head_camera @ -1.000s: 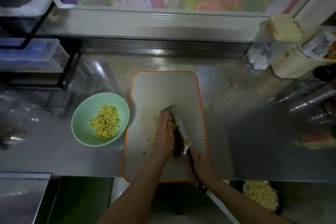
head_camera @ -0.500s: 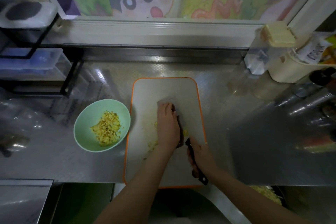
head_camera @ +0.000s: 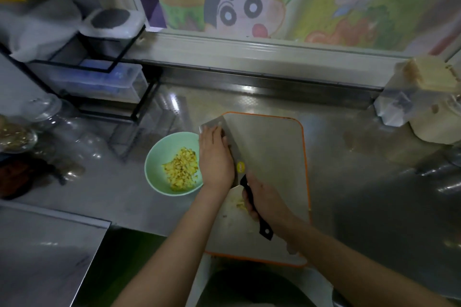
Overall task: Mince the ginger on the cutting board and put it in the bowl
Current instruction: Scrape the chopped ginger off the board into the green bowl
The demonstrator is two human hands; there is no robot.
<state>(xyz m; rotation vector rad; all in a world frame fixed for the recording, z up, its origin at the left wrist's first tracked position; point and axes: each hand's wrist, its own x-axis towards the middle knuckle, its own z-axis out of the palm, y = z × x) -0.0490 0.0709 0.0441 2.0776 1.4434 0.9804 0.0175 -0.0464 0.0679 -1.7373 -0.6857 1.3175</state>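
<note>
While the right hand (head_camera: pixel 267 200) wrapped its fingers round the black handle (head_camera: pixel 260 219), the broad steel cleaver (head_camera: pixel 240 166) sat angled along the left edge of the grey cutting board with the orange rim (head_camera: pixel 269 152). Its tip poked off the far left corner, just beside the pale green round bowl (head_camera: pixel 154 157).

And the left hand (head_camera: pixel 215 157): fingers straight, pressed together, laid flat on the side of the blade! That read as a pinning hold, keeping a load of mince against the steel for the short hop to the bowl. Whether anything lay under that palm, I couldn't tell.

The bowl stood on the steel counter (head_camera: pixel 361 182) right at the board's left edge, placed there, I'd judge, so the carry was tiny.

Where was the ginger? One yellow heap of minced ginger (head_camera: pixel 182 169) lay in the bowl. One small scatter of scraps (head_camera: pixel 239 204) lay on the near part of the board, just left of the right hand.

The count: two hands, one cleaver, one board, one bowl.
</note>
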